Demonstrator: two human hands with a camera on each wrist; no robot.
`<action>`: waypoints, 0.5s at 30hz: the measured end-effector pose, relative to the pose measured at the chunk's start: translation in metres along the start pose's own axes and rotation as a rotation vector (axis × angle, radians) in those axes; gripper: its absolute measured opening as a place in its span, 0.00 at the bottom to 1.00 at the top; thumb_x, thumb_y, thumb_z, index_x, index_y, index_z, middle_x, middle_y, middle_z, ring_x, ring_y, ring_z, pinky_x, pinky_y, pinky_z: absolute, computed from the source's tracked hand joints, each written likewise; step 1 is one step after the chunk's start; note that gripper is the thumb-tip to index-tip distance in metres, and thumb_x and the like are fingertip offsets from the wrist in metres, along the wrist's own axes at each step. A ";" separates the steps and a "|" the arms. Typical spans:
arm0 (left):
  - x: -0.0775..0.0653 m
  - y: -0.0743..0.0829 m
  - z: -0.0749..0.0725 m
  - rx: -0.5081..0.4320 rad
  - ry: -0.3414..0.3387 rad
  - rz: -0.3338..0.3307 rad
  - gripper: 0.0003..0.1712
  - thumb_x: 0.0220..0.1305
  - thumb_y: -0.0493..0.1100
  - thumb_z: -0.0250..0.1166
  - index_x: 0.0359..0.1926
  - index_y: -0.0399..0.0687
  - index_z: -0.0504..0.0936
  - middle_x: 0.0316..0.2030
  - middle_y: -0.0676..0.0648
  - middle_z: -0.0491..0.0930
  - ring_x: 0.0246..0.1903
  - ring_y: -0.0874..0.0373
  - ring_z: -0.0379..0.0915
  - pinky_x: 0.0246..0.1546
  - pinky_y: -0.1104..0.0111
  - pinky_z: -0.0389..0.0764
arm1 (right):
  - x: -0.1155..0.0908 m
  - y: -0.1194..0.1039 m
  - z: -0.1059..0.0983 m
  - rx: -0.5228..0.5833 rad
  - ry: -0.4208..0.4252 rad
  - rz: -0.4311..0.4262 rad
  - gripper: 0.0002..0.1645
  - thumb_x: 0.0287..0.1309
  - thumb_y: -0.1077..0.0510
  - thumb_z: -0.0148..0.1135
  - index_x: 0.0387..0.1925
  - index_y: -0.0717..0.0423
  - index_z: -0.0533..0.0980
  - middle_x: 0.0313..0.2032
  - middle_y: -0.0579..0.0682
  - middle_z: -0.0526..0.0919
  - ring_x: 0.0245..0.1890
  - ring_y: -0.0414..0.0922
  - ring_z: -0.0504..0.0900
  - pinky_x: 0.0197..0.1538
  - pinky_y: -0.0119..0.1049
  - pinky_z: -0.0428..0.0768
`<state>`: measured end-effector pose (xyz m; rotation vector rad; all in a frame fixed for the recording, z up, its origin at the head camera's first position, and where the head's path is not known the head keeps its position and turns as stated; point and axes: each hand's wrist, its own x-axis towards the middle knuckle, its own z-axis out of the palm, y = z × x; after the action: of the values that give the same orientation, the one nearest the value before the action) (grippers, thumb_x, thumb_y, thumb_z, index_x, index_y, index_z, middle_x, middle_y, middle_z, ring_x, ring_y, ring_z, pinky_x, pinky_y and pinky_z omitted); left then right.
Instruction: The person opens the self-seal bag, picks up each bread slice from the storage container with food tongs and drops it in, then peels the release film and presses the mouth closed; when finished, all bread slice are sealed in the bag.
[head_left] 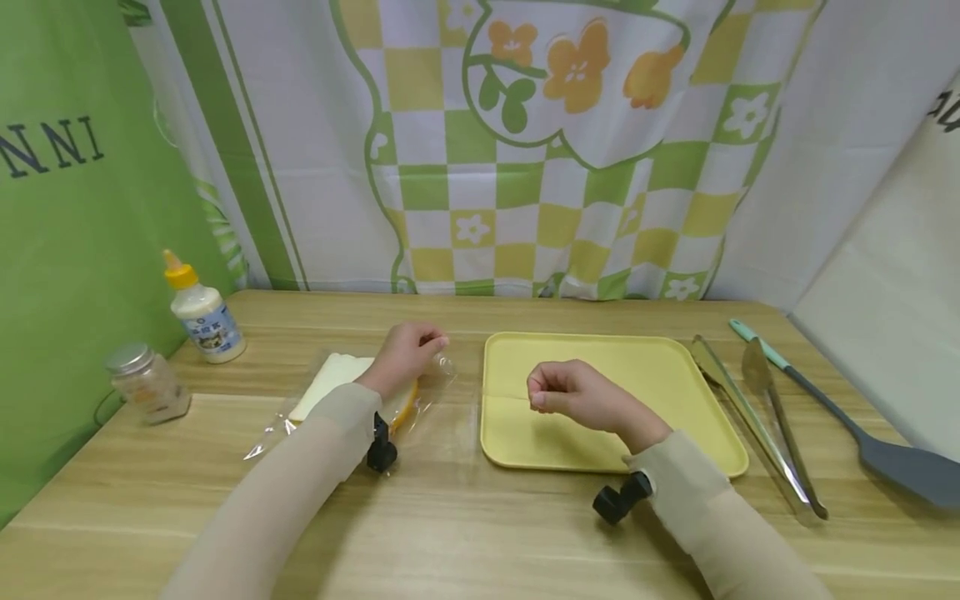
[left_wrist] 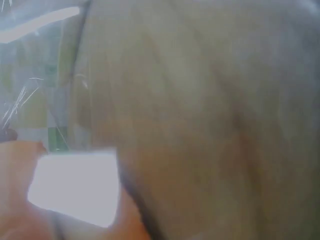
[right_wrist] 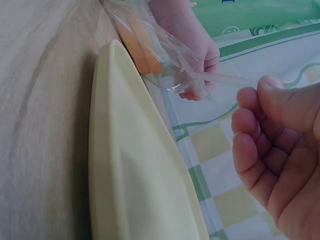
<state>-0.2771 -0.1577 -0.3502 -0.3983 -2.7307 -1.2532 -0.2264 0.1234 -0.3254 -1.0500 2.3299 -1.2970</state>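
Observation:
A clear plastic bag (head_left: 427, 400) lies left of the yellow tray (head_left: 600, 350), with white bread-like slices (head_left: 330, 379) in it. Their orange-brown edges (right_wrist: 135, 45) show through the film in the right wrist view. My left hand (head_left: 405, 358) pinches the bag's end between thumb and fingers. From there a thin clear strip (right_wrist: 225, 78) stretches to my right hand (head_left: 573, 392), which pinches its other end above the tray. The left wrist view is mostly blurred film with a bright glare, and the left fingers cannot be made out there.
At the left stand a squeeze bottle (head_left: 210, 325) with a yellow cap and a glass jar (head_left: 150, 387). Metal tongs (head_left: 757, 425) and a dark spatula (head_left: 892, 462) lie to the right of the tray. A patterned curtain (head_left: 547, 192) hangs behind the table.

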 end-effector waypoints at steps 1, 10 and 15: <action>-0.001 0.000 0.000 0.006 0.008 0.007 0.11 0.66 0.41 0.57 0.33 0.37 0.80 0.21 0.48 0.71 0.22 0.59 0.62 0.23 0.70 0.66 | -0.003 -0.002 -0.001 -0.005 -0.008 -0.012 0.06 0.62 0.63 0.54 0.30 0.61 0.71 0.25 0.46 0.73 0.28 0.38 0.70 0.34 0.31 0.73; -0.003 -0.002 -0.002 -0.011 0.033 -0.028 0.12 0.67 0.43 0.56 0.33 0.40 0.81 0.18 0.48 0.68 0.18 0.58 0.58 0.22 0.68 0.66 | -0.024 -0.014 -0.009 0.017 -0.081 -0.304 0.06 0.61 0.68 0.53 0.29 0.58 0.70 0.23 0.51 0.71 0.25 0.36 0.67 0.29 0.32 0.71; -0.001 -0.002 -0.002 -0.038 0.033 -0.047 0.13 0.67 0.44 0.55 0.32 0.41 0.80 0.18 0.49 0.66 0.16 0.58 0.56 0.21 0.68 0.64 | -0.034 -0.025 -0.014 0.089 -0.129 -0.456 0.09 0.61 0.73 0.49 0.30 0.59 0.69 0.25 0.54 0.71 0.25 0.43 0.67 0.32 0.36 0.73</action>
<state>-0.2772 -0.1604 -0.3510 -0.3162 -2.7076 -1.3130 -0.1986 0.1483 -0.3007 -1.6460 1.9850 -1.4156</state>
